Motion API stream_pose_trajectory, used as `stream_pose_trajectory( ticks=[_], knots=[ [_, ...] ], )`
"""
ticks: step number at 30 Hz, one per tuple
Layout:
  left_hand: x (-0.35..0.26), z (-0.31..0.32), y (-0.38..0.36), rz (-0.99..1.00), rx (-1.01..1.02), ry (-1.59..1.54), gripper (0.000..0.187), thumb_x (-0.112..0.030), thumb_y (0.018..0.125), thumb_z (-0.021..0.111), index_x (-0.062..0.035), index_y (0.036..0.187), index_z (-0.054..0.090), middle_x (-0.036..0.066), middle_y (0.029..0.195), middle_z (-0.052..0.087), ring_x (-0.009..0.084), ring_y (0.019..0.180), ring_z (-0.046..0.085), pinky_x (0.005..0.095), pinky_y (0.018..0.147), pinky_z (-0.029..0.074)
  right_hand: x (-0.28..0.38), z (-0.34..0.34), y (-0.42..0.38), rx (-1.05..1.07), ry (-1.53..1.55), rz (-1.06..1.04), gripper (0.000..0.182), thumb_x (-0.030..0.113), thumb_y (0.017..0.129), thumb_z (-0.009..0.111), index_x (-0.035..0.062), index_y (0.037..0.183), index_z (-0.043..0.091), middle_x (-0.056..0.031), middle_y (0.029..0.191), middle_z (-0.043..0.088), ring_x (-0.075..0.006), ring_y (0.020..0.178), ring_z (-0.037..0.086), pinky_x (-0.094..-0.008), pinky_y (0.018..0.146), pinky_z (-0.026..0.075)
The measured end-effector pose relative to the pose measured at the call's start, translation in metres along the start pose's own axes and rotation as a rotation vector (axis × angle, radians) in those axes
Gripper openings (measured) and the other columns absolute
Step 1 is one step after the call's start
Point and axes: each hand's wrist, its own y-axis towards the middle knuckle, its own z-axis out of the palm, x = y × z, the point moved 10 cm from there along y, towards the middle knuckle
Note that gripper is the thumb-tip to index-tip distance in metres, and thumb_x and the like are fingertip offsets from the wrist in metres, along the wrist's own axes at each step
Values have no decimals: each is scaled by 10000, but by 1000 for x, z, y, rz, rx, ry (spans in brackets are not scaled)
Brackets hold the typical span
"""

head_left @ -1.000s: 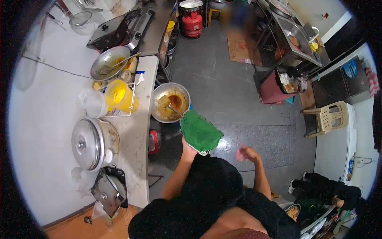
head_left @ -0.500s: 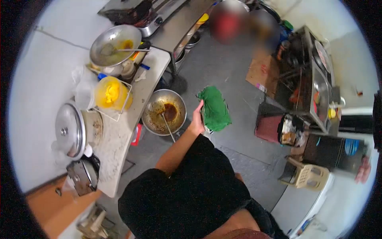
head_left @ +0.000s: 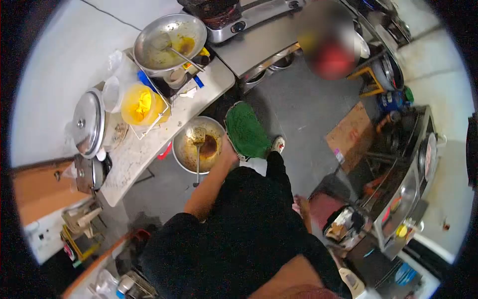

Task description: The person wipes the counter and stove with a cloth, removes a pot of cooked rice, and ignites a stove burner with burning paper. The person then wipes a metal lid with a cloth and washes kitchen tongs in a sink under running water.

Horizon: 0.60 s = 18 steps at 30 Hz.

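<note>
A folded green cloth (head_left: 245,130) with a pale, patterned edge hangs in front of my body, gripped at its left side by my left hand (head_left: 228,153), which is somewhat blurred. Just left of that hand, low down, sits a wide metal wok (head_left: 181,155) with dark brown residue in it. A long-handled metal spatula (head_left: 198,137) rests inside, its handle crossing the near rim. My right hand (head_left: 300,205) shows partly beside my dark clothing, blurred, and its fingers are not clear.
On the counter (head_left: 130,167) at left are another wok (head_left: 169,42) with a spatula, a yellow-filled container (head_left: 143,107) and a lidded pot (head_left: 88,122). A stove (head_left: 234,27) stands behind. Someone in red (head_left: 334,62) is at the back. Cardboard (head_left: 351,132) lies on the floor.
My view has turned and tilted. The green cloth and my left hand have shifted left, closer to the lower wok. My right hand has come into clearer view at my side.
</note>
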Motion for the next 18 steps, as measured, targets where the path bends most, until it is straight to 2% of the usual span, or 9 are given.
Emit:
stream_pose_trajectory(
  ticks=[3, 7, 10, 12, 13, 14, 16, 18],
  knots=[
    [0, 27, 24, 93, -82, 15, 572, -540, 887, 375, -89, 1201, 532, 135, 1172, 563, 309, 1044, 543, 468, 950, 407, 91, -23, 52, 90, -59, -87, 380, 440, 845, 531, 93, 987, 594, -85, 838, 632, -214, 749, 620, -369, 675, 514],
    [5, 58, 54, 141, -154, -83, 560, -536, 890, 382, -87, 1185, 540, 130, 1136, 578, 295, 1002, 564, 453, 920, 432, 154, -74, 148, 85, -155, 20, 331, 391, 850, 541, 92, 984, 592, -79, 827, 635, -193, 732, 624, -360, 653, 522],
    [-22, 57, 68, 299, -152, -73, 519, -520, 896, 400, -101, 1162, 552, 106, 1090, 595, 273, 966, 577, 432, 867, 459, 186, -73, 199, 254, -225, 249, 248, 338, 843, 573, 103, 920, 590, -55, 865, 627, -180, 747, 607, -354, 625, 519],
    [-53, 44, 80, 435, -305, 74, 499, -492, 894, 438, -78, 1147, 553, 119, 1042, 607, 267, 942, 582, 427, 809, 472, 259, -57, 201, 175, -449, 205, 211, 320, 850, 566, 110, 863, 576, -52, 859, 622, -200, 776, 606, -368, 645, 515],
    [-63, 49, 91, 458, -312, 47, 499, -492, 894, 438, -78, 1147, 553, 119, 1042, 607, 267, 942, 582, 427, 809, 472, 279, -53, 216, 190, -481, 202, 211, 320, 850, 566, 110, 863, 576, -52, 859, 622, -200, 776, 606, -368, 645, 515],
    [-108, 74, 73, 833, -504, 650, 505, -477, 892, 451, -56, 1157, 540, 140, 1048, 600, 291, 941, 578, 428, 817, 461, 288, -48, 238, 254, -424, 235, 237, 331, 859, 544, 102, 913, 574, -62, 832, 624, -199, 733, 620, -357, 623, 523],
    [-140, 141, 73, 1140, -698, 1284, 522, -447, 883, 479, -20, 1180, 511, 178, 1070, 579, 340, 968, 558, 426, 856, 433, 312, -39, 288, 328, -400, 271, 270, 342, 867, 523, 95, 964, 573, -73, 804, 627, -198, 691, 633, -345, 601, 531],
    [-161, 175, 120, 1125, -687, 1401, 531, -428, 873, 499, -5, 1193, 495, 195, 1104, 559, 369, 1019, 528, 415, 907, 402, 311, 19, 277, 929, 265, 780, 282, 343, 864, 537, 87, 982, 556, -76, 801, 608, -198, 722, 633, -337, 622, 531]
  ],
)
